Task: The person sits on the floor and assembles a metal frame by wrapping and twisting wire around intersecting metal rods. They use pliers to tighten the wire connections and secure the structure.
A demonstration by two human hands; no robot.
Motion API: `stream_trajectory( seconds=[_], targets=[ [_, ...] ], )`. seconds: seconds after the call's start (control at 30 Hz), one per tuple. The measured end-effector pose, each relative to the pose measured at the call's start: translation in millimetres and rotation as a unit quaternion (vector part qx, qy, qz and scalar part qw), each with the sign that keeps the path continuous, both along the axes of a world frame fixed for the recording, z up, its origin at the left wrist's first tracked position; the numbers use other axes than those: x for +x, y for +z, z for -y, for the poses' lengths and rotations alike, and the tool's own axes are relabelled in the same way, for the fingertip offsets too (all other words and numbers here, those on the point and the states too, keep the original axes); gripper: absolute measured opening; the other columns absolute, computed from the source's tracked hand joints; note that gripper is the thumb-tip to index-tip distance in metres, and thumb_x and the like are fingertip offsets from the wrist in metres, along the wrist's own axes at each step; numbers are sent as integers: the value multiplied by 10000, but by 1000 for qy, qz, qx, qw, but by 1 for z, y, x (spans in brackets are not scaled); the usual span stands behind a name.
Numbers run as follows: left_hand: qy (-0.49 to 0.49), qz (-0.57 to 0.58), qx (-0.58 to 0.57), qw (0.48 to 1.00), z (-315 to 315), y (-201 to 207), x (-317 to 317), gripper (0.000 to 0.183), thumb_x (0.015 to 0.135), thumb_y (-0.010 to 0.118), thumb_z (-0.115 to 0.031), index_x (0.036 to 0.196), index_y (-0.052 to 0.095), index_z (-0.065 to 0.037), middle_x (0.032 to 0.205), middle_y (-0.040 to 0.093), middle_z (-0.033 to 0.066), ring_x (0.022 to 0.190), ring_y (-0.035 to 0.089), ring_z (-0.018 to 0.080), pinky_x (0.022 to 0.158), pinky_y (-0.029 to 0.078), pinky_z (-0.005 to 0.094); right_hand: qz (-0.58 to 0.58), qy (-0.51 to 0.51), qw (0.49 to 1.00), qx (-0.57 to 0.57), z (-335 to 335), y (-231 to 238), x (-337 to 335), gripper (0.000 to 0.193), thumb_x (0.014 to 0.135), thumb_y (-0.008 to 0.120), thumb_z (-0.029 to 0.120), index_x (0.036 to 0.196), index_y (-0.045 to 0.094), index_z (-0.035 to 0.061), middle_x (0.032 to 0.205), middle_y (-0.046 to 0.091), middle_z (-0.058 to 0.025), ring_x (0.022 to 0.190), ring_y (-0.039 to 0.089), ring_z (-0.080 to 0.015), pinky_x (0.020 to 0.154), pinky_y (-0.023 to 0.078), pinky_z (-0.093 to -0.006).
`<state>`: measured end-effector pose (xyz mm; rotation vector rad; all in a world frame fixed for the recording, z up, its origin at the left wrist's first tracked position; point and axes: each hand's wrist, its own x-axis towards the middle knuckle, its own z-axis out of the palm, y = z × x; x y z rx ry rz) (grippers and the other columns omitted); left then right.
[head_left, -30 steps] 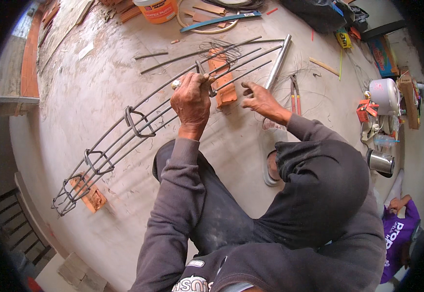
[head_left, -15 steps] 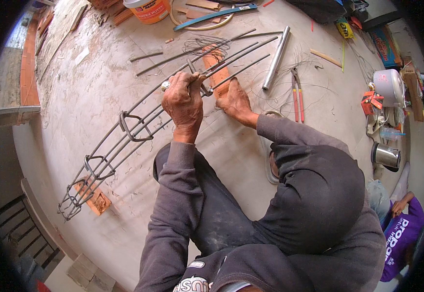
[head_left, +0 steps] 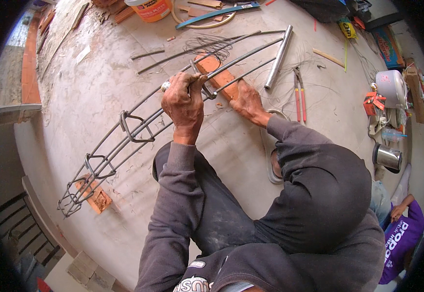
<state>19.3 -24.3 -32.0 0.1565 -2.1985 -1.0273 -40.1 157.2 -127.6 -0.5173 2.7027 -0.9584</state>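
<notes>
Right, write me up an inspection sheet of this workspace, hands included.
Surface: pale floor, marked and littered with small scraps.
Work pieces: steel bar cage with square hoops; its bars pass over an orange brick, and a second brick sits by its far-left end.
Clutter: red-handled pliers, metal tube, blue strip, bucket.
Left hand: closed on the cage at a hoop.
Right hand: gripping the orange brick's near end.
Cables: loose thin wire coiled near the bars; power cords, cannot tell.
Surroundings: another person in purple, lower right; steel cup at right.
</notes>
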Motion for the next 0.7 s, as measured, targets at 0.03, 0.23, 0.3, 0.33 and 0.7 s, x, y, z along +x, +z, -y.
stream_trajectory(
  seconds=[0.03,0.23,0.3,0.33,0.7],
  targets=[
    [-1,8,0,1000,-1,2,2,153,819,764,-112,783,638,-34,710,623,93,635,596,217,597,452,328,15,-4,1000,0,1,2,3,401,729,658,135,1039,492,-59,974,604,-304,946,611,-471,834,493,-508],
    [-14,20,-21,999,1,0,0,168,819,771,-109,780,628,-30,725,640,99,631,609,206,598,465,322,-20,65,993,-93,-13,6,-1,513,730,679,210,1125,513,-71,970,622,-278,946,626,-444,835,502,-484],
    [-16,31,-20,999,-1,0,0,174,819,771,-109,778,621,-30,721,636,103,637,611,215,596,461,330,-2,63,994,-89,-28,19,-2,483,742,664,211,1132,563,-57,1012,638,-271,944,641,-421,837,511,-456],
    [-16,31,-27,999,0,-1,1,174,820,769,-109,777,620,-31,723,638,103,640,612,218,597,461,331,8,63,994,-88,-34,26,-2,471,749,656,211,1135,588,-50,1033,645,-267,942,649,-410,838,516,-443],
    [-31,55,-22,998,1,0,5,185,843,753,-119,778,606,-26,756,673,98,681,647,206,621,485,325,-102,-218,947,211,-202,3,-5,363,797,626,178,1119,597,14,1051,611,-214,1018,616,-390,885,496,-479]
  ],
)
